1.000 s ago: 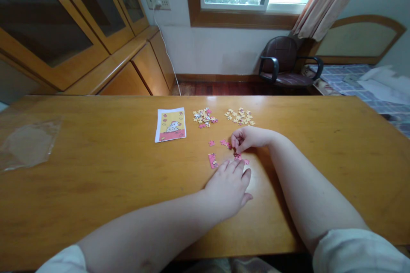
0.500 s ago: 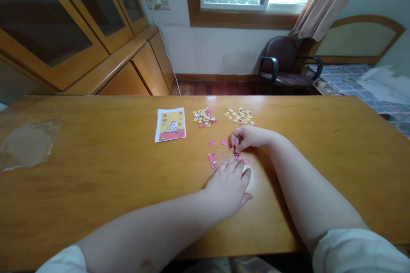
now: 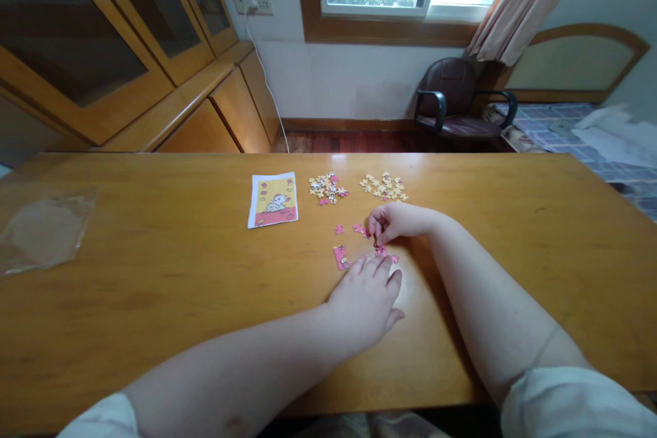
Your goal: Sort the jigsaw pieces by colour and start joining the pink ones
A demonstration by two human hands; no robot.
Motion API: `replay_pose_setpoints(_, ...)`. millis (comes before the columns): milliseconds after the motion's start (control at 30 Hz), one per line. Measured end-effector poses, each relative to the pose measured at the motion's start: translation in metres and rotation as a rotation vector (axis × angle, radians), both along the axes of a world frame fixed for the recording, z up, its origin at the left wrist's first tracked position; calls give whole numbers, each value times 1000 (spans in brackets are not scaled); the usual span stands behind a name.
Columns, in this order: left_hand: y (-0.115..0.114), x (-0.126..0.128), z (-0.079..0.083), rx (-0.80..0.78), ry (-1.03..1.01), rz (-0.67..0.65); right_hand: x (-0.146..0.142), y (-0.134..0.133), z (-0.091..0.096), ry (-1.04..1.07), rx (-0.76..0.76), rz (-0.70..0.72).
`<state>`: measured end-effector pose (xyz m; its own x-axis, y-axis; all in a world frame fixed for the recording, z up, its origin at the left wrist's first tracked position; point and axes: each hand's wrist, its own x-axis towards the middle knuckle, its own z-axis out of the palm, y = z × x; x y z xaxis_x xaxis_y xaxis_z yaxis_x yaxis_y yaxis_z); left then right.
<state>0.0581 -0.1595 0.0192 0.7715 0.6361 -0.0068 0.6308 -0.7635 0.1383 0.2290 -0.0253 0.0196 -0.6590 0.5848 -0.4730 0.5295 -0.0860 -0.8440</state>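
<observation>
My left hand point(image 3: 365, 301) lies palm down on the table, fingers stretched out and thumb apart. Its fingertips rest at the lower edge of some pink jigsaw pieces point(image 3: 380, 251), partly covering them. Just above, my right hand point(image 3: 393, 220) pinches a small jigsaw piece point(image 3: 378, 244) between thumb and fingers, low over those pink pieces; most of it is hidden. Left of the hands is a joined pink strip point(image 3: 340, 257). A single pink piece point(image 3: 339, 229) and a few more pink pieces point(image 3: 358, 227) lie beyond it.
Two heaps of loose pieces, one mixed point(image 3: 326, 189) and one mostly yellow point(image 3: 384, 187), lie toward the far edge. Beside them is a picture sheet point(image 3: 274, 201) with a white animal. A clear plastic bag point(image 3: 46, 233) lies far left. Beyond the table stands an armchair point(image 3: 449, 96).
My right hand has shifted very slightly to the left, still pinching. My left hand and the puzzle pieces look unchanged.
</observation>
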Motion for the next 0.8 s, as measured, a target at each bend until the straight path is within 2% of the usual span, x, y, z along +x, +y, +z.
replay_pose_setpoints(267,-1,0,-1,8,8,3,-2,-1,2,1,-16,25)
replay_pose_setpoints(500,0,0,0,1,20,2,-4,-3,5,-79,45,24)
replay_pose_setpoints(800,-1,0,1,-16,-1,5,-4,-1,2,-58,34,43)
